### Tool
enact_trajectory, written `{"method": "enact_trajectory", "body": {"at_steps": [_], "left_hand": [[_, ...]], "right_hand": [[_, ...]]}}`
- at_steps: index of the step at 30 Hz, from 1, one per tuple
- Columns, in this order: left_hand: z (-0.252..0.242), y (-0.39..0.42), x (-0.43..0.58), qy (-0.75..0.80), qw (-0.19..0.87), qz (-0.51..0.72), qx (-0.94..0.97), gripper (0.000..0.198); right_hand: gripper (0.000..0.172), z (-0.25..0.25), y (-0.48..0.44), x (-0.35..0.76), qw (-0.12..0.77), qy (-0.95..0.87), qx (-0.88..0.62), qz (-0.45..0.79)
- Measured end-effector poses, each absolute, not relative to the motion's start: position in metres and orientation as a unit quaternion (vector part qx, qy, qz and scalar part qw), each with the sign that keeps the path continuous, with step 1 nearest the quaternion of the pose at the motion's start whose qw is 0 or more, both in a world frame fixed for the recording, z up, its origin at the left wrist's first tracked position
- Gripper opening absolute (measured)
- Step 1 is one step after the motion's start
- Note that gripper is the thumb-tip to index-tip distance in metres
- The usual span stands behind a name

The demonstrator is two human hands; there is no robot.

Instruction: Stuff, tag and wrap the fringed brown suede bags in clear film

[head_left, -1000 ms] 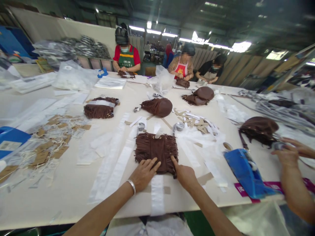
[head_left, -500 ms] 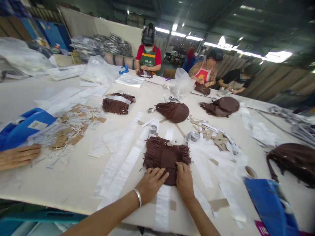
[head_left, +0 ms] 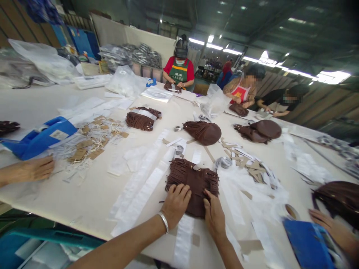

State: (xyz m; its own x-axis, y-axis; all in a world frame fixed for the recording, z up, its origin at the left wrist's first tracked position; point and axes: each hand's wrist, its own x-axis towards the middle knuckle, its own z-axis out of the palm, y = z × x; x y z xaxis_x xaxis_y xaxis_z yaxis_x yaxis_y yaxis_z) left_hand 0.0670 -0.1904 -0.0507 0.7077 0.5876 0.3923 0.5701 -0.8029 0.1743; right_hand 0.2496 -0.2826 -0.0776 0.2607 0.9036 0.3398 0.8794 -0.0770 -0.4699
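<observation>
A dark brown fringed bag [head_left: 194, 177] lies flat on the pale table, over a white strip [head_left: 183, 239]. My left hand [head_left: 176, 203], with a silver bracelet on its wrist, rests on the bag's lower left with its fingers laid on the fringe. At the lower right edge my right hand [head_left: 214, 215] grips the bag between thumb and fingers. Just behind the bag is a grey coiled strap [head_left: 223, 163].
Other brown bags [head_left: 203, 132] stand further back. Tags with strings [head_left: 89, 147] and a blue tape dispenser [head_left: 46, 138] are on the left, near another person's hand [head_left: 36, 169]. At the right, another hand [head_left: 331, 224] is beside a blue object [head_left: 305, 243]. Several people work across the table.
My left hand has moved up onto the fringe, and my right thumb now shows at the bag's edge. Another person's hand has come in at the right. The view has shifted slightly.
</observation>
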Motion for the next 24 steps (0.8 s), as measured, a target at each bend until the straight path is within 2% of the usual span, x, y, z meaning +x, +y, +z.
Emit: {"method": "enact_trajectory", "body": {"at_steps": [2, 5, 8, 11, 15, 17, 20, 24], "left_hand": [[-0.057, -0.192, 0.068, 0.334, 0.015, 0.222, 0.916, 0.035], [-0.063, -0.193, 0.067, 0.349, 0.021, 0.222, 0.910, 0.043], [-0.065, -0.194, 0.065, 0.356, 0.027, 0.216, 0.909, 0.047], [-0.066, -0.193, 0.064, 0.358, 0.024, 0.214, 0.908, 0.049], [-0.067, -0.190, 0.064, 0.345, 0.000, 0.221, 0.912, 0.048], [-0.067, -0.188, 0.064, 0.327, -0.015, 0.221, 0.919, 0.047], [-0.069, -0.187, 0.065, 0.306, -0.033, 0.221, 0.925, 0.045], [-0.079, -0.189, 0.068, 0.313, -0.018, 0.214, 0.925, 0.049]], "right_hand": [[0.037, -0.071, -0.283, 0.247, 0.276, -0.635, -0.721, 0.025], [0.024, -0.068, -0.280, 0.244, 0.280, -0.623, -0.730, 0.013], [0.026, -0.074, -0.285, 0.258, 0.302, -0.520, -0.798, -0.035], [0.031, -0.074, -0.309, 0.294, 0.267, -0.395, -0.876, -0.070], [0.045, -0.030, -0.330, 0.321, 0.186, -0.433, -0.866, -0.164], [0.047, 0.002, -0.314, 0.304, 0.217, -0.454, -0.837, -0.213], [0.037, 0.023, -0.261, 0.257, 0.287, -0.580, -0.751, -0.128], [0.038, -0.028, -0.198, 0.221, 0.284, -0.720, -0.633, -0.026]]}}
